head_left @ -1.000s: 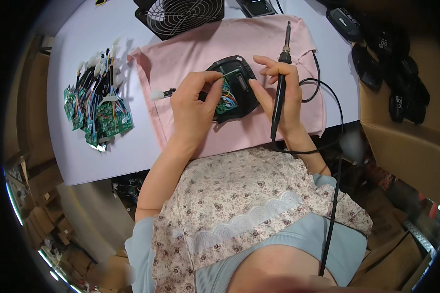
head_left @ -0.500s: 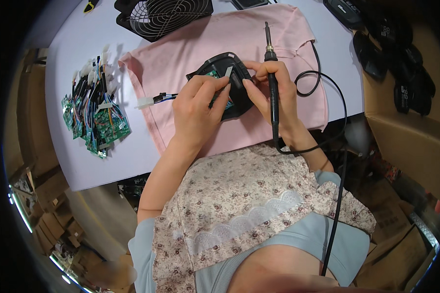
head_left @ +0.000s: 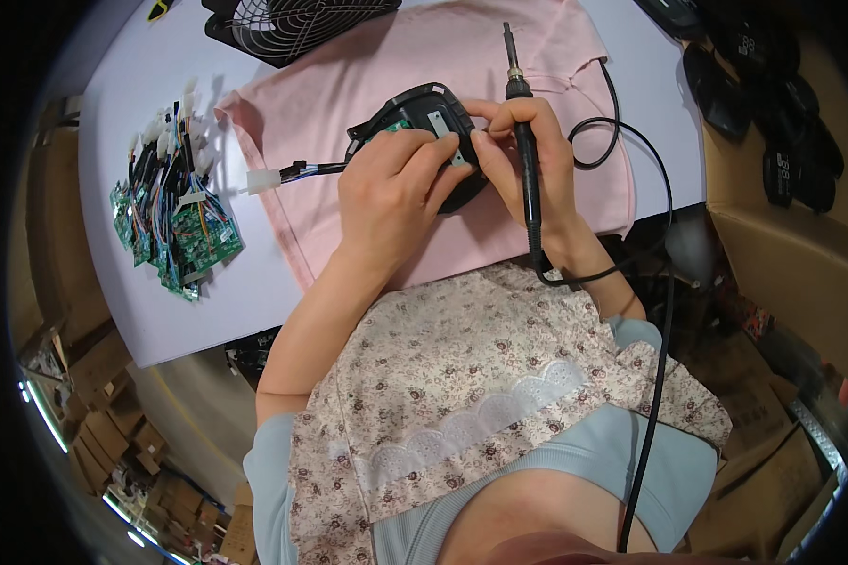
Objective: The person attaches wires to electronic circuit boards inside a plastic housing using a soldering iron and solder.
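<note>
A black plastic housing lies with its inner side up, a green circuit board partly showing in it. A pale flat strip rests inside; the thumb and fingers of my left hand are closed over its middle, which they hide. My right hand grips a black soldering iron, its metal tip pointing away from me. Thumb and fingertips of that hand also touch the housing's right edge. From the housing's left side runs a wire lead with a white connector.
Under the housing a pink cloth covers part of the white table. Wired green circuit boards are heaped at left. A black fan stands at the back. The iron's cord loops right; a cardboard box holds black housings.
The pale strip, tilted up in my left fingers before, now lies flatter inside the housing. My left fingers have moved right over it. The view has shifted slightly.
</note>
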`<state>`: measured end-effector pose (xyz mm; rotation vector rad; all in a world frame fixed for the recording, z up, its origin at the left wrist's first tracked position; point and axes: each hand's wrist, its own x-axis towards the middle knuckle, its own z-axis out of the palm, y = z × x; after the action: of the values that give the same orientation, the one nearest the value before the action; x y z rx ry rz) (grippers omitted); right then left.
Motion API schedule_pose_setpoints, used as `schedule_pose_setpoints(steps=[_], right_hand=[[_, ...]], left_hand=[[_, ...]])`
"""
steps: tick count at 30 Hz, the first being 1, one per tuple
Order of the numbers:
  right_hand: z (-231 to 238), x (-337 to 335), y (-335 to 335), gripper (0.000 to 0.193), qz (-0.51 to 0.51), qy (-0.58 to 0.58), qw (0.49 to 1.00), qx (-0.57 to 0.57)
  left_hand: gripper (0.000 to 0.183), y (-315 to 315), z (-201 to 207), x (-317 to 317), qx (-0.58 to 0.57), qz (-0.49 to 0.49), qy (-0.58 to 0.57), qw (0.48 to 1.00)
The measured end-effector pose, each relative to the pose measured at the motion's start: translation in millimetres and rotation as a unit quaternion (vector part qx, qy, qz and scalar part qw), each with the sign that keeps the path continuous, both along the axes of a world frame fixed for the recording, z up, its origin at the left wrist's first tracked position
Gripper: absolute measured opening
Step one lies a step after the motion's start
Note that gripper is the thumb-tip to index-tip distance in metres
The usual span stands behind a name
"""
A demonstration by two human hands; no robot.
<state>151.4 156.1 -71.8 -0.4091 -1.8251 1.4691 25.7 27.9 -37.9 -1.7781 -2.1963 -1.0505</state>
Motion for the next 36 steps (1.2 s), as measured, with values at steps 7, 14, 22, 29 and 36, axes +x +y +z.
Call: schedule_pose_setpoints(steps=[7,14,22,29,36], right_hand=[[-0.4,1.9,0.1,0.018,-0.009,-0.002,1.000,-0.027],[-2.4,-0.7,0.5,0.019,-0.010,-0.003,1.000,-0.014],[6.7,-5.6,12.6,0.017,-0.037,0.014,0.999,-0.003],[30.0,16.8,21.3,0.046,-0.038,0.059,0.990,-0.125],[16.5,18.5,36.3,0.057,-0.083,0.088,0.979,-0.165]], left_hand=[[0.035,-6.1,13.1,-2.9,-0.041,-0.046,0.015,0.998],[0.035,-9.9,5.8,-11.8,-0.053,-0.091,0.031,0.994],[0.043,-14.0,12.7,-12.9,-0.111,-0.116,0.030,0.987],[0.037,-4.0,18.0,-9.7,-0.138,-0.092,0.073,0.984],[0.024,3.6,22.5,-4.3,-0.137,-0.072,0.049,0.987]])
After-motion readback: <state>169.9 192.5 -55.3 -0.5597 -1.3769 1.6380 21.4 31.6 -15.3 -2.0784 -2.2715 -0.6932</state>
